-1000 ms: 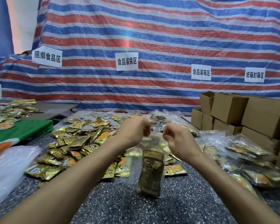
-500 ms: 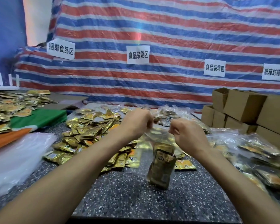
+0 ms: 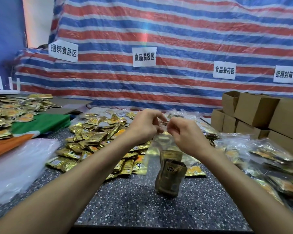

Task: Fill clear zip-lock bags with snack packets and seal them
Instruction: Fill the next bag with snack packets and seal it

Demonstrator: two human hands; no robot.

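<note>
Closer together now, left hand (image 3: 143, 128) and right hand (image 3: 186, 138) are pinching zip-lock bag (image 3: 159, 144) mouth — seemingly sealing, strip needing full-length pressing.

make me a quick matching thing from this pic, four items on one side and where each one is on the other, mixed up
Items
1. clear zip-lock bag
2. cardboard boxes
3. loose gold snack packets
4. green cloth

Places
A. spread at the far left
B. stacked at the right
C. pinched at its top by the left hand and right hand
D. piled mid-table, left of the held bag

Pairs: 1-C, 2-B, 3-D, 4-A
</note>
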